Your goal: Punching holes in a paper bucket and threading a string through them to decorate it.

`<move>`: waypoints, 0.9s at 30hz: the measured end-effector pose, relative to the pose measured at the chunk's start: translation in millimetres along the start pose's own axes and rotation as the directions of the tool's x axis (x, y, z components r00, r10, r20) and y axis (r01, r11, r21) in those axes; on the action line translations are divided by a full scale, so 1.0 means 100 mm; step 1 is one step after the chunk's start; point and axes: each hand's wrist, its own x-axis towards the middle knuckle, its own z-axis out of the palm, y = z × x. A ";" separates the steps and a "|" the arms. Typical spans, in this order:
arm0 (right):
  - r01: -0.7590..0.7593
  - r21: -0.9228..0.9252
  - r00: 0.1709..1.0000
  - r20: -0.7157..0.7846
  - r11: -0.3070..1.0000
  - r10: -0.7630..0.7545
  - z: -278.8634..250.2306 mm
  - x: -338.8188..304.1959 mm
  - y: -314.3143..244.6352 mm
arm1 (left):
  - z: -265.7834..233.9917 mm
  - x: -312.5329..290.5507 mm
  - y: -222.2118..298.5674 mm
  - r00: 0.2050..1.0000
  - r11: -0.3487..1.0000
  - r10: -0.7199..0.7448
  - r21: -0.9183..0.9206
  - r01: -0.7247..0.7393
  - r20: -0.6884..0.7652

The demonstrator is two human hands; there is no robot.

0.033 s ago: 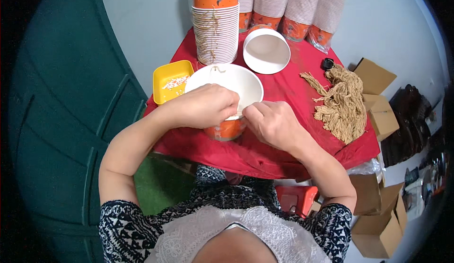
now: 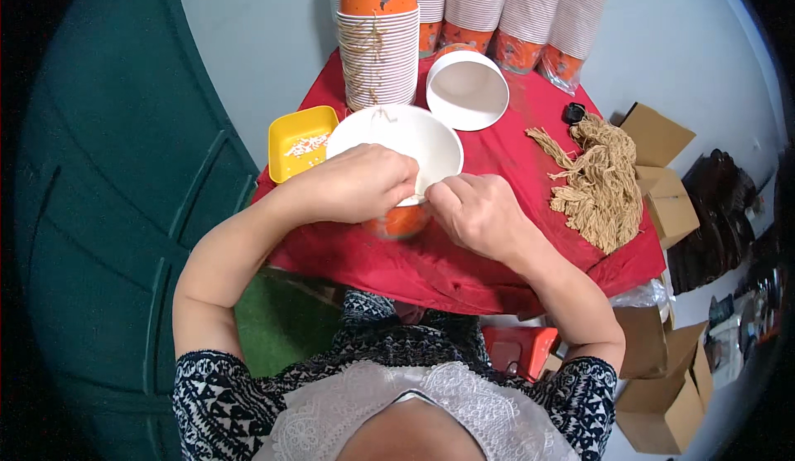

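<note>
A white-lined paper bucket (image 2: 439, 142) with an orange printed outside stands in front of me, its mouth tilted toward me. A short tan cord shows at the far inner wall. My left hand (image 2: 373, 181) reaches over the mouth, its fingers closed just inside the near rim. My right hand (image 2: 479, 212) is closed against the same rim from the right, thumb and forefinger pinched. Between the two hands runs a thin pale strand that looks like cord; the fingers hide most of it.
Left of the bucket sits a yellow tray (image 2: 286, 134) with small white pieces. Behind rise a stack of buckets (image 2: 381, 63) and several wrapped stacks (image 2: 538, 22). Another bucket (image 2: 468, 88) lies on its side. Tan cords (image 2: 604, 188) lie on the red cloth (image 2: 497, 275); cardboard boxes (image 2: 662, 378) stand at right.
The bucket's far rim has risen slightly away from me and its orange base looks blurred by motion. Both hands remain almost in place, closed at the near rim.
</note>
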 end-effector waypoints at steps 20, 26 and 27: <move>0.110 -0.187 0.993 -0.024 0.976 -0.116 0.80 -0.50 0.71 | 1.03 0.63 -0.30 0.932 0.730 0.171 0.676 0.097 -0.319; -0.078 -0.014 0.975 0.208 0.997 0.079 0.70 -0.61 0.78 | 1.23 0.69 -0.42 0.952 0.871 -0.002 0.467 0.152 -0.306; -0.085 -0.005 0.973 0.213 0.996 0.084 0.71 -0.62 0.79 | 1.28 0.68 -0.49 0.938 0.928 -0.052 0.330 0.171 -0.342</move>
